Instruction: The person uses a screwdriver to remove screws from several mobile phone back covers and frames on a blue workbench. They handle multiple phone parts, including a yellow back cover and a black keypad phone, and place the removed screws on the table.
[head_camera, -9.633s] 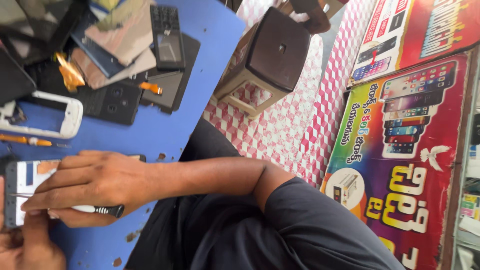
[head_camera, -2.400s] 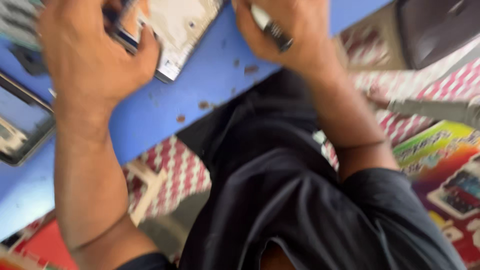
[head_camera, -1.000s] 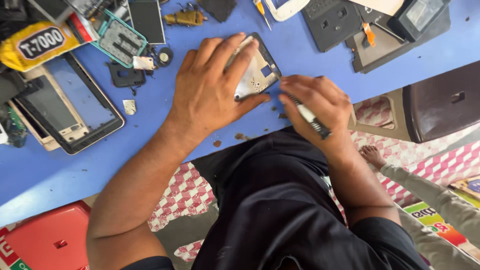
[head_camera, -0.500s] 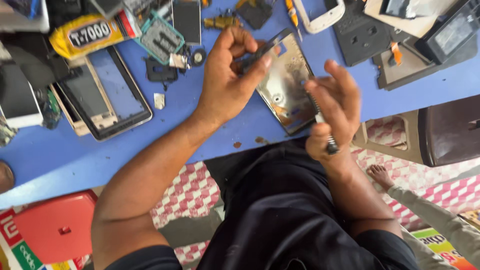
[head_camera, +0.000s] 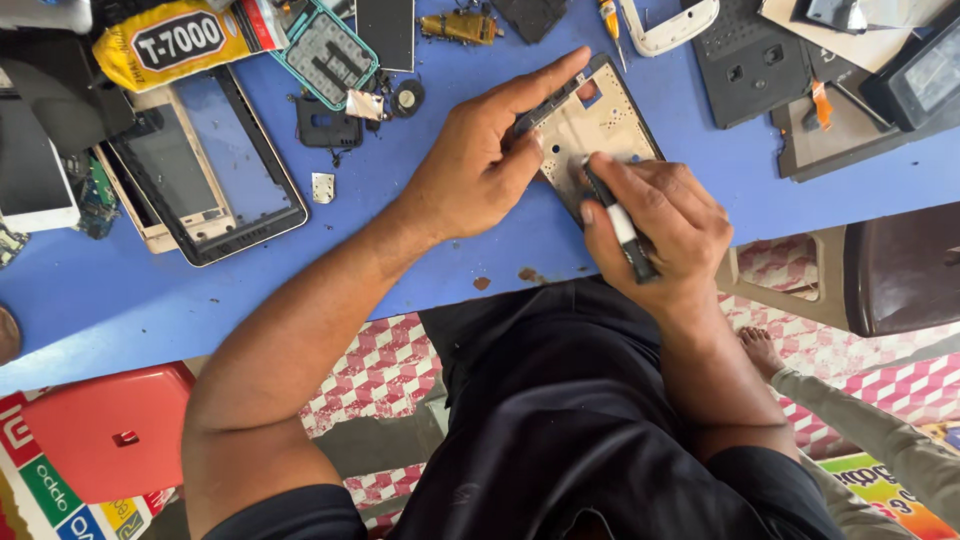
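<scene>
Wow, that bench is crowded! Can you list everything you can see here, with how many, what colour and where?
Phone frame: one, grey-beige, on the table under both hands.
Screwdriver: one, black and white, in the right hand, tip on the frame.
Table: one, blue, across the top.
Tablet frame: one, black-edged, left of the hands.
Glue tube: one, yellow, top left.
Keypad part: one, teal-edged, beside the tube.
Back covers: several, black, top right.
Small screwdriver: one, orange-handled, top centre.
Stool: one, red, lower left.
Chair: one, dark brown, right.
Another person's foot: one, lower right.
Left hand: steadying the frame.
Right hand: gripping the screwdriver.
</scene>
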